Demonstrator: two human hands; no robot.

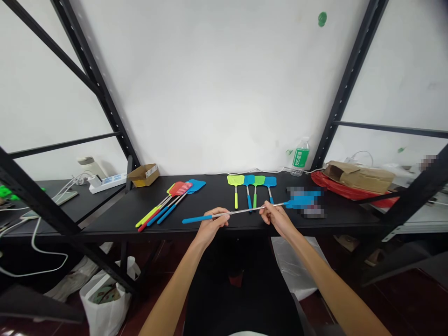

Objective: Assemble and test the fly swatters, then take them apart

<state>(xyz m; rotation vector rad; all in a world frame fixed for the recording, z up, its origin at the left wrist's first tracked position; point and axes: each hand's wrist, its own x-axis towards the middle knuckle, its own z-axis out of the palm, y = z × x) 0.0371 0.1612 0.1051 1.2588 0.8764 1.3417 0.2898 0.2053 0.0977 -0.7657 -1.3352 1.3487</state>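
Note:
A blue fly swatter (198, 219) with a long metal rod stretches sideways in front of me, above the front of the black table. My left hand (214, 221) is closed around the rod close to the blue handle. Farther along, my right hand (275, 215) pinches the rod nearer the blue head, which is partly blurred out. Beyond my hands, several short swatters lie in a row, among them a yellow one (235, 179) and a green one (258, 181). To the left is a fanned pile of swatters, with a red head (180, 188) and a blue head (196, 185) on top.
A small cardboard box (144, 175) stands at the table's back left, near a white power strip (108, 182). At the back right stands a plastic bottle (301, 157). A brown package (357, 177) rests on red material. Black metal posts (345, 84) frame both sides.

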